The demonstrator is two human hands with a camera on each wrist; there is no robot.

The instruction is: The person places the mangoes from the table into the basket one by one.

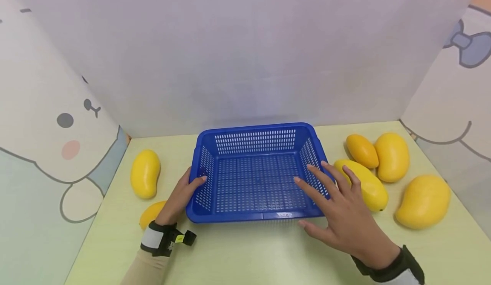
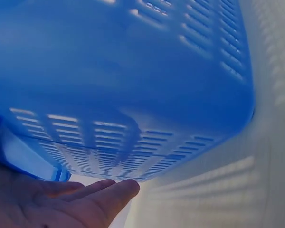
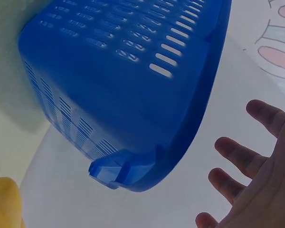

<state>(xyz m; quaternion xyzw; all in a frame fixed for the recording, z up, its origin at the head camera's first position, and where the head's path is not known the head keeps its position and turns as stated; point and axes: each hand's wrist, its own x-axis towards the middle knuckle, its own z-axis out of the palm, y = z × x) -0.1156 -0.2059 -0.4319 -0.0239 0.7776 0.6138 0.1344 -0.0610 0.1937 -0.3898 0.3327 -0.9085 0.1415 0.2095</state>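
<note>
Blue slotted plastic basket (image 1: 255,172) sits square in the middle of the pale green tabletop (image 1: 245,255), nothing inside it. The left hand (image 1: 183,195) is up against the basket's left wall, thumb hooked over the rim, the other fingers down along the outside; how firmly it grips I cannot tell. In the left wrist view the fingers (image 2: 102,197) lie fairly straight beneath the basket's blue side (image 2: 133,95). The right hand (image 1: 337,208) floats over the basket's near right corner, fingers spread wide and holding nothing; the right wrist view shows the fingertips (image 3: 237,152) apart from the basket's rim (image 3: 199,118).

Crowding the basket now: just right of it, a long yellow mango (image 1: 364,184) lies partly behind the right hand. Farther right, a small orange-yellow mango (image 1: 362,150) touches a plump yellow mango (image 1: 392,157), and a large yellow mango (image 1: 423,201) lies nearest the tabletop's right edge. Left of the basket, one yellow mango (image 1: 145,173) lies well clear, and another orange-yellow mango (image 1: 151,213) peeks out behind the left wrist.
</note>
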